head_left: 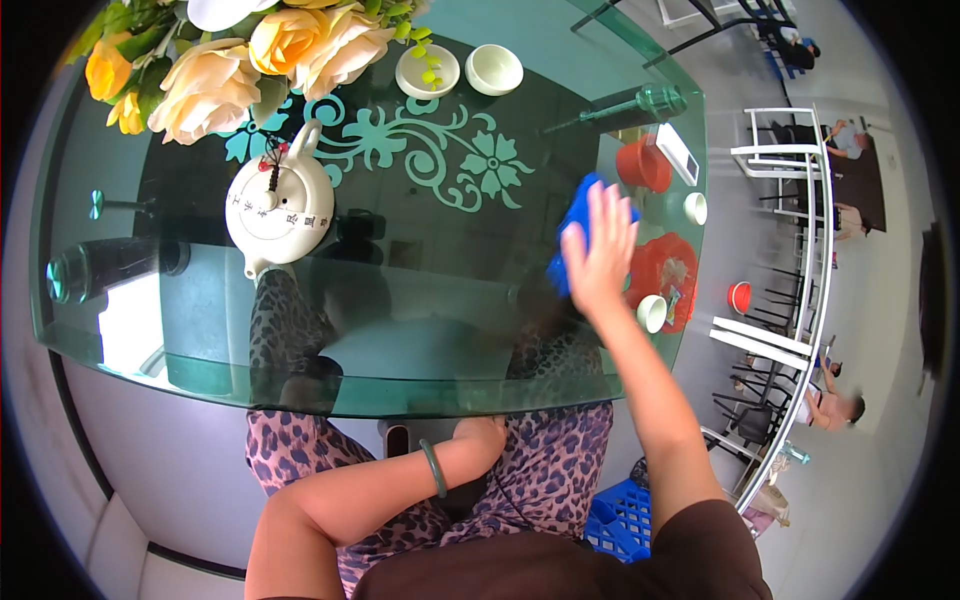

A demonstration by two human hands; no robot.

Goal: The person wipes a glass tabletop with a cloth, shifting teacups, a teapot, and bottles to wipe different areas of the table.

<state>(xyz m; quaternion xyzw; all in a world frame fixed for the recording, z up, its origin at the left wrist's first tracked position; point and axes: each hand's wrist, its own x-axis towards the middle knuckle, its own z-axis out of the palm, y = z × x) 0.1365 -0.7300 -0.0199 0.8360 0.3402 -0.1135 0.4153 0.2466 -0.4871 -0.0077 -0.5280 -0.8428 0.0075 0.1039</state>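
My right hand (pixel 603 245) lies over a blue cloth (pixel 572 230) on the glass tabletop (pixel 430 330), pressing it down with the fingers stretched forward. Just right of it are a red dish (pixel 662 270) and a small white cup (pixel 652 313) at the dish's near edge. My left hand (pixel 482 440) rests on my lap below the table edge, its fingers hidden. A white teapot (pixel 280 205) with dark lettering stands on the left part of the table, away from both hands.
Peach and yellow flowers (pixel 210 85) fill the back left, beside two white bowls (pixel 494 70). Toward the right edge are a red pot (pixel 643 165), a white rectangular object (pixel 678 154) and another cup (pixel 695 208). A blue basket (pixel 622 520) sits below. People appear far right.
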